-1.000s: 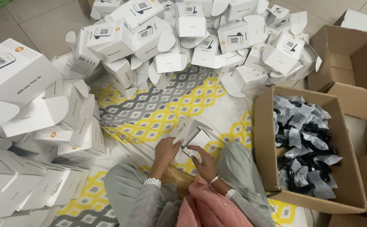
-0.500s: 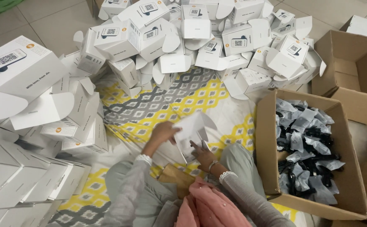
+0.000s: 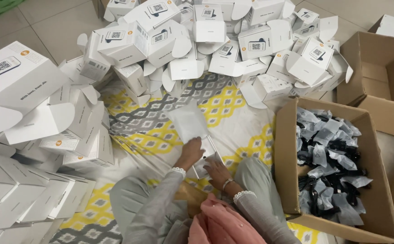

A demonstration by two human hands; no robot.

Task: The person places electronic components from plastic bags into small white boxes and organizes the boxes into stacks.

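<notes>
Since half a second ago our left hand (image 3: 190, 153) dropped onto the small white cardboard box (image 3: 204, 156) on our lap, fingers curled gripping its raised flap; right hand (image 3: 216, 169), loosely closed, steadies the base beside the brown carton of black bagged cables (image 3: 330, 165).

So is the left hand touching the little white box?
Touching. The head view shows the left hand with its fingers on the open flap of the small white box, no gap between them.
</notes>
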